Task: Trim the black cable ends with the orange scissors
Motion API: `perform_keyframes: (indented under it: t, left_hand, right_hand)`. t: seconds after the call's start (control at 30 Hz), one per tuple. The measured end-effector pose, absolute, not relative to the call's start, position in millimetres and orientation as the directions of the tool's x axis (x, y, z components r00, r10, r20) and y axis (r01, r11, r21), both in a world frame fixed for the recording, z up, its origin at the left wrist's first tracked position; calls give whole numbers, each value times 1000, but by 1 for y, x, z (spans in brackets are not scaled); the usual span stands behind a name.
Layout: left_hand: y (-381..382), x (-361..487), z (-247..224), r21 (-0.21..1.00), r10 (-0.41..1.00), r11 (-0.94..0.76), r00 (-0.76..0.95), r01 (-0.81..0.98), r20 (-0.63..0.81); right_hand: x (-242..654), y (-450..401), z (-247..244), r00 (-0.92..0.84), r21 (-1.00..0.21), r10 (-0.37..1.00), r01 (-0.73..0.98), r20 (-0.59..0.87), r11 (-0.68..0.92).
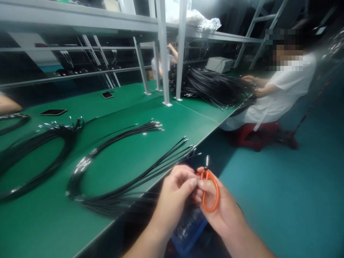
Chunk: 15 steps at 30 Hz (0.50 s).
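Observation:
My right hand [224,206] is closed around scissors [218,191] with orange handles, their short metal blades pointing up and away. The fingertips of my left hand [174,190] are pinched together and meet those of my right hand beside the handles. Whatever lies in that pinch is too small to make out. Both hands hover just off the edge of the green table [177,118]. Left of them, a curved bundle of black cables [129,179] with metal ends rests on the table, its near strands fanned out towards my hands.
More black cable coils [64,150] lie to the left, near two phones. Metal posts [165,71] carry a shelf above the table. A large cable pile [209,86] lies before a person in white on a red stool [249,134]. Below my hands stands a blue bin [199,233].

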State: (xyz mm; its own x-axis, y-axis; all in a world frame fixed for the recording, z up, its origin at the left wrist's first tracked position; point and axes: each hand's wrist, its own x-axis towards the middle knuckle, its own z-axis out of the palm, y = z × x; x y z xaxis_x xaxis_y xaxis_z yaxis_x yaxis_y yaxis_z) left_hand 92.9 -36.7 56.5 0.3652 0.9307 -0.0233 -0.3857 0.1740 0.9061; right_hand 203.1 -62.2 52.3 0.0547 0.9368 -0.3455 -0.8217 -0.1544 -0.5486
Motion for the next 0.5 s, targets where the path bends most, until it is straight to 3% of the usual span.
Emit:
perform_keyframes:
  t: [0.17,0.5]
  left_hand:
    - [-37,93,55,887,942,188,334,-422,-40]
    - [-35,90,59,945,944,117,330,-305,-10]
  right_hand:
    - [204,-62,52,53,-528,938,-837,-342,-145]
    - [204,-61,54,35,-503,938,-850,-345,-153]
